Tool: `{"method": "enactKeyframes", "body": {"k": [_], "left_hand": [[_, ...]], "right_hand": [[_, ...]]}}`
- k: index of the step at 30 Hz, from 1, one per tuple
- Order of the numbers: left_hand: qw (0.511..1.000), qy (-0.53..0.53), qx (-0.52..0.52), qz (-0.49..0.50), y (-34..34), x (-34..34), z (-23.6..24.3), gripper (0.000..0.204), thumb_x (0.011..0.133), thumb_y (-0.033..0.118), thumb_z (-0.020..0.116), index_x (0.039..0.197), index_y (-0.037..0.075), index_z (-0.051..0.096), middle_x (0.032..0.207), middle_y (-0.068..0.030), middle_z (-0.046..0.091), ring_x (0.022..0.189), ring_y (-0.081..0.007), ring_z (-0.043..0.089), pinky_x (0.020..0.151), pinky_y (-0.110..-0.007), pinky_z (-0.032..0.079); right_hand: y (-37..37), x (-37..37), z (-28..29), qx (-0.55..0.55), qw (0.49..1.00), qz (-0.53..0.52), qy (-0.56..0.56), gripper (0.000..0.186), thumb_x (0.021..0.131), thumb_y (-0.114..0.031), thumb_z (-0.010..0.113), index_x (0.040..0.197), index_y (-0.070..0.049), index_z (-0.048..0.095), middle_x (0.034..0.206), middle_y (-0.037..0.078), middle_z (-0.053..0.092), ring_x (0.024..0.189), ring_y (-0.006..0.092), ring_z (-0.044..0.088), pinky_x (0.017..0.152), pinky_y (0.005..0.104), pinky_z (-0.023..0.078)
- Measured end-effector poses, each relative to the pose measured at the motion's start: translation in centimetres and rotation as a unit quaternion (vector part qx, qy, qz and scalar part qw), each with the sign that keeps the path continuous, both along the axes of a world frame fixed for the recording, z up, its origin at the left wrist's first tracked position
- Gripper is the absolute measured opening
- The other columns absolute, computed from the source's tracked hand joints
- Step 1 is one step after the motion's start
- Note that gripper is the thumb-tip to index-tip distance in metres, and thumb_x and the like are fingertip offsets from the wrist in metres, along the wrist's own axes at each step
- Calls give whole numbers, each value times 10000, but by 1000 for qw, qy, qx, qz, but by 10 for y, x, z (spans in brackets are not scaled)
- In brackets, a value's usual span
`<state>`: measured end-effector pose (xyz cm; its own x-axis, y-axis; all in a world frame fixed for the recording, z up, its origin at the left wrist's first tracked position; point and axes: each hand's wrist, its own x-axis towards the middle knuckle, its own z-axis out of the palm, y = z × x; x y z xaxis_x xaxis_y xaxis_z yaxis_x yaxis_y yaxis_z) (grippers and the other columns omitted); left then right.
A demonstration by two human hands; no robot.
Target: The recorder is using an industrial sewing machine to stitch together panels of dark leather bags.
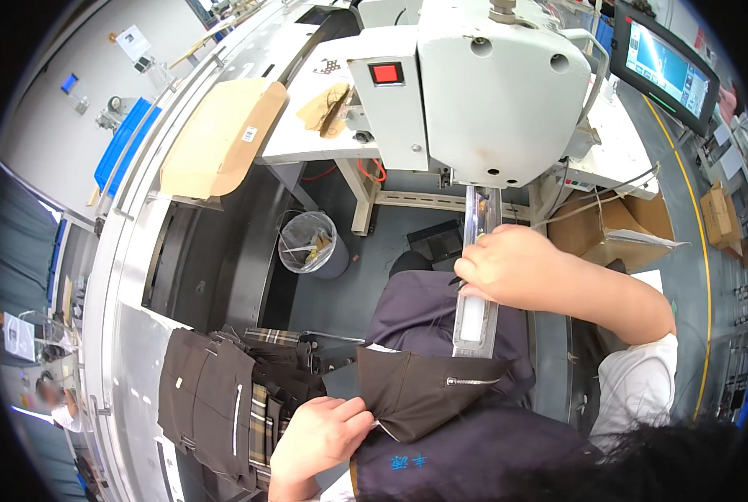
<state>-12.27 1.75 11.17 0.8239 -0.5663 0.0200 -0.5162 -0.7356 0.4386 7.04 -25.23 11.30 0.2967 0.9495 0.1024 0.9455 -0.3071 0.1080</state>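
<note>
Across my lap lies a dark brown fabric piece [424,389] with a short silver zipper [473,381] set in its right part. The left edge of this piece is pinched in my left hand [328,435], its fingers closed. Further up, my right hand [508,263] is over a long, narrow clear-and-white plate [474,326] that runs from under the machine head towards me. Its fingers are curled closed, and a small dark tip shows beside them; what it is I cannot make out.
A large white sewing machine [504,100] with a red switch stands ahead. Left of me are stacked brown and plaid fabric pieces [207,402]. A waste bin [314,244] is on the floor, a cardboard box [612,226] to the right, a screen [665,67] at upper right.
</note>
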Motion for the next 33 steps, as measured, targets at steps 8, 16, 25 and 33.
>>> {"method": "enactKeyframes", "body": {"k": [8, 16, 25, 33], "left_hand": [[988, 14, 48, 149, 41, -9, 10, 156, 636, 71, 644, 671, 63, 492, 683, -83, 484, 582, -289, 539, 512, -381, 432], [903, 60, 194, 379, 69, -12, 7, 158, 778, 95, 640, 746, 3, 516, 737, -121, 520, 613, -347, 549, 538, -406, 418], [835, -100, -256, 477, 51, 54, -92, 66, 906, 37, 510, 925, -21, 534, 855, -48, 484, 737, -141, 458, 631, -257, 384], [722, -51, -546, 423, 0, 104, -114, 180, 972, 227, 487, 1096, 96, 490, 962, 20, 533, 811, -67, 528, 625, -212, 487]], "right_hand": [[5, -5, -5, 56, 989, -88, 106, 318, 861, -380, 592, 764, -77, 592, 614, 60, 589, 592, 244, 609, 516, 341, 456], [-45, -25, -12, 198, 912, -276, 231, 296, 807, -384, 668, 832, -91, 633, 722, 49, 635, 597, 237, 613, 540, 341, 458], [-228, 116, -165, 258, 715, -649, -40, 265, 935, -174, 448, 1151, -36, 517, 1063, 205, 567, 917, 394, 586, 772, 463, 473], [-269, 203, -191, 196, 773, -565, -211, 221, 857, -78, 512, 1059, -36, 591, 960, 152, 544, 917, 326, 550, 744, 427, 478]]}}
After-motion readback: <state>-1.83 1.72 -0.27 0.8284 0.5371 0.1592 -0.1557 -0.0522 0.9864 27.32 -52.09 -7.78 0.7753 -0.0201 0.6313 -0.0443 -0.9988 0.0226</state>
